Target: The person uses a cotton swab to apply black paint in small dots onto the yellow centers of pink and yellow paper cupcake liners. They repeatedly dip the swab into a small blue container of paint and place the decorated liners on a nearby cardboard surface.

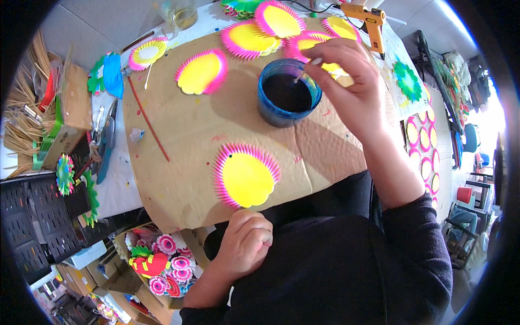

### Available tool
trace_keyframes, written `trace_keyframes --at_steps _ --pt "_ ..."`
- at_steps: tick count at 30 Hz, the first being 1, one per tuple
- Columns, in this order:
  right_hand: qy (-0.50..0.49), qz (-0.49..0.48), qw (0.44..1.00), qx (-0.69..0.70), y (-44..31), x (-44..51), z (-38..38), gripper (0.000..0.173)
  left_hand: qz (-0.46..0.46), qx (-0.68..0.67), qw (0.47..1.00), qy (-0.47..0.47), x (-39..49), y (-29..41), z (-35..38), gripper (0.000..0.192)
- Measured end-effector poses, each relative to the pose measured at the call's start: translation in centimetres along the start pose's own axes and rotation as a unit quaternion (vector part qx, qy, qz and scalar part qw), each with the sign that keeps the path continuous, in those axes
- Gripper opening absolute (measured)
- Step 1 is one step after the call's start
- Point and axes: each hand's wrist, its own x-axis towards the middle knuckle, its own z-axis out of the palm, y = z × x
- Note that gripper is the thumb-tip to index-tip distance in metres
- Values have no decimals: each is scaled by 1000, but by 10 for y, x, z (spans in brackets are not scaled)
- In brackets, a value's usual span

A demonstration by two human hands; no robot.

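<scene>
Between its thumb and fingers my right hand (349,77) pinches a cotton swab (300,77), whose lower tip is over the dark liquid inside a blue-stained plastic cup (278,115). My left hand (248,241) is curled at the cardboard's near edge, just below a yellow petal-shaped cutout (248,180) with a pink fringe; whether it touches the piece is unclear. One dark dot marks that cutout near its upper left. A similar cutout (203,75) lies left of the cup, and several more (248,38) overlap behind it.
A cardboard sheet (178,118) covers the table. On its left lie a thin red stick (148,118) and another swab (148,78); pliers (106,142) rest beyond. An orange glue gun (373,28) is at the back right. Below left, a box holds paper flowers (180,264).
</scene>
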Motion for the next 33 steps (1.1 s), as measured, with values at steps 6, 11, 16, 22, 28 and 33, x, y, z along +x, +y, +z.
trace_keyframes --at_steps 6,11,16,22,28,33 --pt "-29 39 984 170 -34 -23 5 31 28 155 985 76 1 -4 4 34" --pt "-128 -82 973 173 -49 -33 45 26 -9 306 950 69 9 3 7 23" --pt "-151 -69 963 210 -58 -46 74 22 -44 336 939 58 6 -8 12 25" --pt "-165 -81 964 194 -51 -52 85 21 -43 329 941 73 4 -18 17 23" --pt "-170 -91 961 196 -49 -55 90 20 -41 324 941 83 5 -20 17 22" --pt "-177 -97 959 200 -50 -53 91 20 -39 319 944 79 3 -22 16 25"
